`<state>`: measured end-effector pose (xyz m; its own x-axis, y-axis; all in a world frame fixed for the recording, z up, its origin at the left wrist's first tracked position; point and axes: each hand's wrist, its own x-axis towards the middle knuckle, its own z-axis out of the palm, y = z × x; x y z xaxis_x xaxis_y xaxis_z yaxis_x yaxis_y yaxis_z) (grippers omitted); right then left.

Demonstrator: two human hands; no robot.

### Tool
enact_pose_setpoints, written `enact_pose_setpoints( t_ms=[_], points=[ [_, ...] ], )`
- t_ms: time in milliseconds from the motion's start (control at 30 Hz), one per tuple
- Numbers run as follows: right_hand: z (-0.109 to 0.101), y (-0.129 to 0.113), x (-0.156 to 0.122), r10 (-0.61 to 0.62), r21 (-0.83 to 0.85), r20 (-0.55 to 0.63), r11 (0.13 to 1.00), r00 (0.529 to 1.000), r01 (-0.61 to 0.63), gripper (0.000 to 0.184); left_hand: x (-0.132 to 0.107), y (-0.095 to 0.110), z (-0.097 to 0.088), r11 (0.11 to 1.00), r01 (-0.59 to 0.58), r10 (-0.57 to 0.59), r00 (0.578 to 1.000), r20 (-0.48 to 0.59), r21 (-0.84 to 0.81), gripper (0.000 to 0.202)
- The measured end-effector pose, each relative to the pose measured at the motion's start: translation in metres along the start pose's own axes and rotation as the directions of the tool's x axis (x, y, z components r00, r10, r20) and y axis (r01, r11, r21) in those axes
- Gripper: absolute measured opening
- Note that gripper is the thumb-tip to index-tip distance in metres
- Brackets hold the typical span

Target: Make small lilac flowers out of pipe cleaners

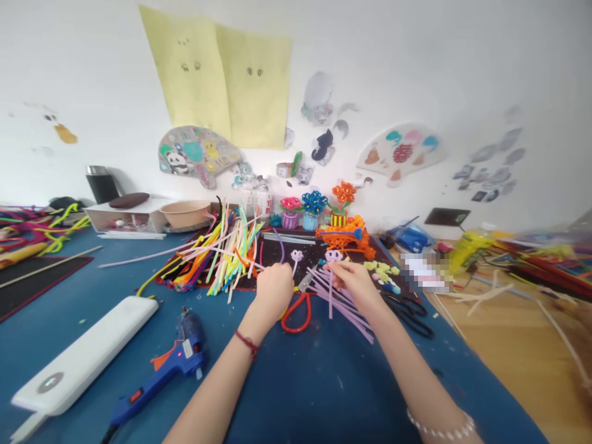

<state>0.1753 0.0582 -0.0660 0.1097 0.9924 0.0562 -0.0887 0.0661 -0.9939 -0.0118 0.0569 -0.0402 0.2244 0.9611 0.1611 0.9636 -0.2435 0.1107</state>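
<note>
Blue glue gun [185, 354] on blue tabletop [319, 394]

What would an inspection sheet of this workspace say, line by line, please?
Surface: blue smooth tabletop, scattered with small pale specks.
Job's things: two lilac fuzzy stems with looped heads, one per hand; loose straight lilac stems near the right hand.
Clutter: multicoloured heap of fuzzy sticks; blue plastic glue gun; tool with red looped handle.
Hands: left hand closed on one looped stem; right hand pinching the other.
Cables: black cable at the glue gun's handle; far end unseen.
Surroundings: white wall bearing yellow paper sheets.
</note>
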Motion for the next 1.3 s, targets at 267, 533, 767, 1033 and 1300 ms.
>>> enact_pose_setpoints(
  t_ms=[267, 533, 767, 1033, 1300],
  points=[
    [0.023, -0.005, 0.018, -0.055, 0.036, 0.04, 0.998, 0.998, 0.054, 0.038, 0.028, 0.009, 0.019, 0.995, 0.079, -0.079, 0.997, -0.005, -0.057, 0.026],
    [0.012, 0.007, 0.02, -0.124, 0.048, -0.071, 0.991, 0.99, 0.128, 0.038, 0.03, 0.0, 0.015, 0.954, 0.123, -0.15, 0.985, -0.081, -0.272, 0.037],
    [0.008, -0.004, 0.014, -0.107, 0.036, -0.009, 0.994, 0.994, 0.108, 0.04, 0.033, 0.0, 0.024, 0.918, 0.084, -0.132, 0.986, -0.099, -0.387, 0.042],
    [0.018, 0.008, 0.005, 0.032, -0.061, 0.209, 0.998, 0.977, -0.02, 0.035, 0.025, 0.007, 0.018, 0.949, 0.026, -0.116, 0.955, -0.273, -0.314, 0.032],
    [0.023, 0.012, 0.007, 0.053, -0.025, 0.189, 0.998, 0.981, -0.05, 0.039, 0.024, 0.006, 0.019, 0.926, -0.011, -0.072, 0.976, -0.204, -0.377, 0.027]
  ],
)
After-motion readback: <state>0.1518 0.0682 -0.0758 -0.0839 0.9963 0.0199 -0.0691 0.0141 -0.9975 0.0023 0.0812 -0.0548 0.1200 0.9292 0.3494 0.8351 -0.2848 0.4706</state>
